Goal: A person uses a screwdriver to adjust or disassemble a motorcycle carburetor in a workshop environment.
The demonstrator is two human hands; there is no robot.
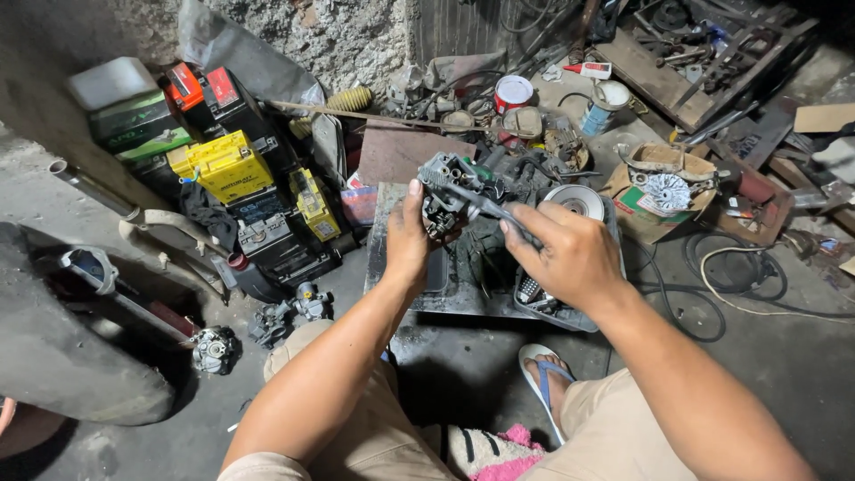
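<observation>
Grey floor cluttered: yellow battery stack at left, metal tray centre, spare carburetors beside the left knee. Carburetor held above the tray, left hand clamped round its body, thumb up its side. Right hand closed on a thin dark tool, tip touching the carburetor
</observation>
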